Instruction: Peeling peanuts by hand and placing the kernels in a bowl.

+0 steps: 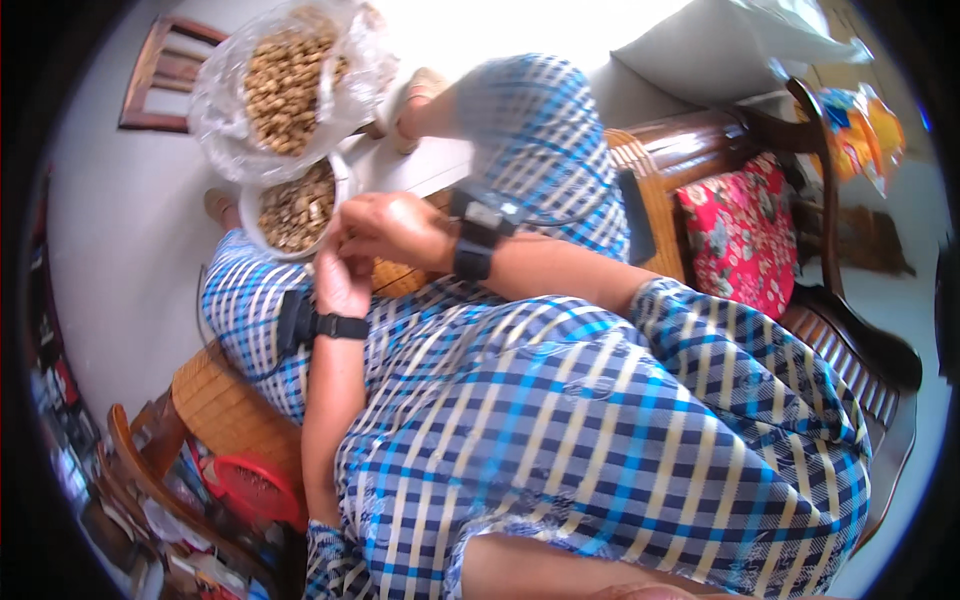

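My left hand (342,283) and my right hand (398,232) meet over my lap, beside the rim of a white bucket (250,222). The fingers of both are curled and pressed together; whatever lies between them is too small or hidden to make out. Broken tan peanut shells (297,210) fill much of the bucket. Just beyond it, a clear plastic bag (215,110) gapes around a heap of unshelled peanuts (288,90). Each wrist wears a black strap with a small device.
I sit on a wooden bench with a woven mat (215,410). A red basket (255,488) with small dark bits stands at lower left. To the right are a red floral cushion (742,232), a white sack (700,50) and an orange packet (865,140). A wooden stool (168,75) is far left.
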Demonstrator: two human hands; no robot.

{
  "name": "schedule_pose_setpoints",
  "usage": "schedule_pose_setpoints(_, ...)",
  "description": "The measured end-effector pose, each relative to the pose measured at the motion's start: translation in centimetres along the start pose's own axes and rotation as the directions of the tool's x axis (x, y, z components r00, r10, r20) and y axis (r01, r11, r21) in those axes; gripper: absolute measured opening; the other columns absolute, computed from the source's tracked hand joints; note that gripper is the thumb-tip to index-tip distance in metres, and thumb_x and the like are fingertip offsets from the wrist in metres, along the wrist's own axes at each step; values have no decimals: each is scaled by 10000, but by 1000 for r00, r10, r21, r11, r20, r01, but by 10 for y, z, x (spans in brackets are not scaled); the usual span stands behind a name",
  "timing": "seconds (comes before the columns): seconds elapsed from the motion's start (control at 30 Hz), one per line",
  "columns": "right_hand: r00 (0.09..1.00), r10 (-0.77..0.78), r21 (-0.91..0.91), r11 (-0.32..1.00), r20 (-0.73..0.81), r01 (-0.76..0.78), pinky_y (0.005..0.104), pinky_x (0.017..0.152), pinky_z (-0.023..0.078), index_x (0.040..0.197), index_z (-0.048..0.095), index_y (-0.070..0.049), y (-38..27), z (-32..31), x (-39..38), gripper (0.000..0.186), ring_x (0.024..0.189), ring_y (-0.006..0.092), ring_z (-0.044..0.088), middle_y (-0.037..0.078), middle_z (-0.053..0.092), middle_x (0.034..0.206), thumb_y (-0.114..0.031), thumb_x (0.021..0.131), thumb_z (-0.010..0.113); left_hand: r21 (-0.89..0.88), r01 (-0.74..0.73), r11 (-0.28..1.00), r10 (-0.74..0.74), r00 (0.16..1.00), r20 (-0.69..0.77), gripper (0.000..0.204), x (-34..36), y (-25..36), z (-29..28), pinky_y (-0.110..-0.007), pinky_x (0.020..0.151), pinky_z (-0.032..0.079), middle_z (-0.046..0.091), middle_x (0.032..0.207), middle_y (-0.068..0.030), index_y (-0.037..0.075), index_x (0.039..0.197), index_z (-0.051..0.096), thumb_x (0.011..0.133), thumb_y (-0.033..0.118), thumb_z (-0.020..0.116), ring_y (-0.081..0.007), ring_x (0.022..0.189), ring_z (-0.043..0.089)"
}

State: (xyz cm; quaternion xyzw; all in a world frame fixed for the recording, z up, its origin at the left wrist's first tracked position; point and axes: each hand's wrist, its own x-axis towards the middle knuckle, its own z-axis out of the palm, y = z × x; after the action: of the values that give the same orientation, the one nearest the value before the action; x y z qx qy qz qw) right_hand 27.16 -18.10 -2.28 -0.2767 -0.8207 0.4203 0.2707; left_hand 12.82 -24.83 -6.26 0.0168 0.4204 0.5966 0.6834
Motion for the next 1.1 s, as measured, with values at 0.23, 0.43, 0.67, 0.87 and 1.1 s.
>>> schedule_pose_setpoints(0.23, 994, 97, -61, 993, -46, -100, 346, 629, 501, 897, 590, -55, -16, 42, -2, 201, 697, 260, 627, 120, 619, 775, -190, 790, 691, -77, 67, 995, -66, 998, 11, 141, -15, 6, -23, -212, 654, 483, 642, 881, 11, 131, 970, 617, 889, 245, 595, -97, 799, 610)
schedule_pose_setpoints(0.43, 997, 55, -51, 997, -51, -57, 414, 611, 492, 830, 566, -54, -29, 55, -8, 286, 699, 354, 622, 165, 616, 759, -323, 798, 660, -161, 179, 971, -142, 966, 215, 249, -27, 9, -39, -289, 761, 487, 623, 981, -22, 104, 1055, 567, 955, 309, 466, -137, 874, 598)
schedule_pose_setpoints(0.67, 982, 64, -6, 998, -176, -66, 353, 598, 515, 865, 598, -46, -27, 81, -17, 220, 646, 268, 651, 142, 643, 711, -258, 840, 648, -428, 438, 790, -145, 813, 564, 248, -23, -5, -74, -260, 714, 480, 579, 956, -19, 94, 1063, 518, 983, 308, 421, -121, 875, 553)
schedule_pose_setpoints(0.87, 849, 525, 664, 616, 54, -424, 216, 469, 375, 838, 517, -48, -10, 77, -15, 161, 547, 67, 445, 5, 494, 646, -162, 948, 544, 91, -110, 990, 102, 991, 86, 183, -42, -6, -49, -225, 593, 370, 615, 881, 37, 130, 971, 621, 914, 299, 578, -68, 758, 523)
schedule_pose_setpoints(1.1, 828, 556, 688, 573, 73, -446, 163, 435, 291, 965, 549, -66, -8, 74, -16, 141, 501, 21, 387, -29, 522, 673, -197, 928, 587, 217, -150, 965, 141, 989, 54, 156, -45, 2, -44, -184, 557, 380, 580, 783, 26, 61, 951, 619, 882, 198, 646, -35, 648, 498)
